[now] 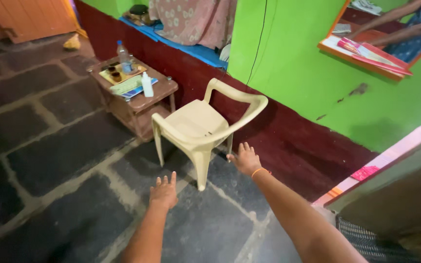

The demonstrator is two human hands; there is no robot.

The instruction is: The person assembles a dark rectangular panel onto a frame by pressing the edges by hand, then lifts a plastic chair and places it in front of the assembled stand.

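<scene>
My right forearm fills the bottom of the view, an orange thread at the wrist, and my right hand (245, 159) is stretched out flat with the fingers spread, holding nothing, near the rear leg of the cream moulded-plastic armchair (205, 127). I cannot tell whether a fingertip brushes that leg or stops just short of it. My left hand (164, 191) is likewise open and empty, palm down, hanging over the dark stone-slab floor (49, 160) a little short of the chair's front leg. The two hands are well apart, one to each side of the chair.

The chair stands upright on the slabs, its back towards the green and maroon wall (288, 73), just beside a small brown wooden side table (164, 92) that carries a clear plastic water bottle (123, 54), a white squeeze bottle (147, 85) and a tray with some papers.

I judge the chair light, stiff and smooth, likely a touch slippery, and easy to tip. The curved armrests look to me like the surest hold, one in each hand.
</scene>
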